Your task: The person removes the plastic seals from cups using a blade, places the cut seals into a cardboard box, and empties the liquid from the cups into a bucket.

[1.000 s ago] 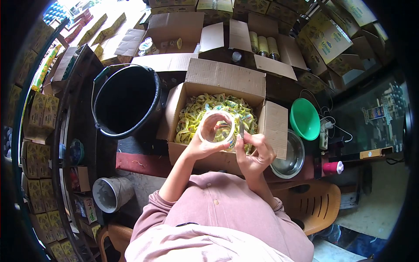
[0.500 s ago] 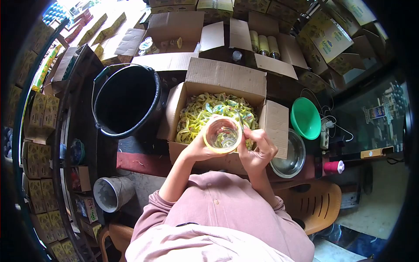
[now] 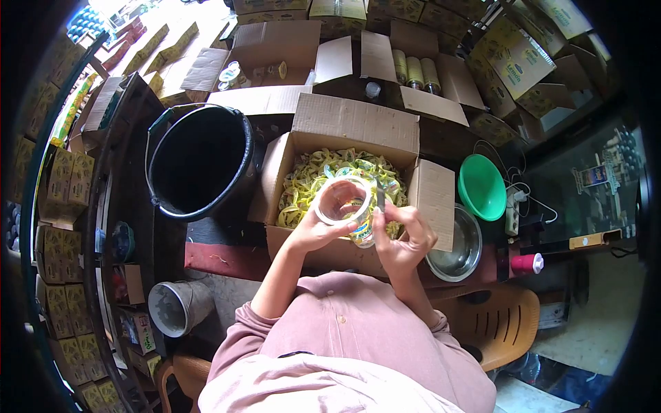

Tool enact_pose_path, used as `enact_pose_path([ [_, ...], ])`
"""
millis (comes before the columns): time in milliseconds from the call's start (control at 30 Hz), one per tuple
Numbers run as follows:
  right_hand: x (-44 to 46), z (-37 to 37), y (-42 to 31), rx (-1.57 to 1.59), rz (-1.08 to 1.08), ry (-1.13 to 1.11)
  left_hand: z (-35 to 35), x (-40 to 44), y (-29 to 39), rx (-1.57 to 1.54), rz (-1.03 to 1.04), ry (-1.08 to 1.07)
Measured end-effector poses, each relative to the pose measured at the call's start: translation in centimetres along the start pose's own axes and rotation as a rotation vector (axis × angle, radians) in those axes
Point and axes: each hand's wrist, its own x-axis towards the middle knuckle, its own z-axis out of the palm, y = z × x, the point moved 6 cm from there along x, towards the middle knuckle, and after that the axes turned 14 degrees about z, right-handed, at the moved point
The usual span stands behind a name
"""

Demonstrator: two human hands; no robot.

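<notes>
My left hand (image 3: 311, 235) is wrapped round a clear plastic cup (image 3: 361, 235) with a printed label, tilted so that its open mouth faces up toward me. Close by on the right, my right hand (image 3: 407, 237) pinches a thin, dark, blade-like tool (image 3: 380, 195), held upright beside the cup's rim. Whether the tool touches the cup I cannot tell. Both hands are above the near side of an open cardboard box (image 3: 354, 118), which is filled with crumpled yellow-green printed plastic strips (image 3: 299, 189).
Left of the box stands a black bucket (image 3: 157, 199). To the right are a green bowl (image 3: 482, 187) and a metal bowl (image 3: 475, 256). An open carton (image 3: 275, 38) with cups and another carton (image 3: 434, 104) with cup stacks stand behind. A grey bucket (image 3: 162, 310) is low on the left.
My left hand has tilted the cup, so its mouth has shifted left and its printed side now shows. My right hand has barely moved, and the dark tool shows more clearly.
</notes>
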Motion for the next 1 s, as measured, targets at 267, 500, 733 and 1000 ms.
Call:
enact_pose_path([
  [267,-0.3,0.4,-0.1,-0.041,-0.001,0.014,0.3,-0.2,0.1,0.058,0.035,-0.006],
  [500,0.0,0.4,-0.3,-0.100,-0.039,0.038,0.6,0.0,0.4,0.136,0.081,-0.074],
  [733,0.9,0.5,0.1,-0.056,0.013,-0.026,0.4,0.0,0.2,0.084,0.027,-0.098],
  [1000,0.8,-0.4,1.9,0.110,0.151,0.053,-0.8,-0.1,-0.7,-0.019,-0.049,0.019],
])
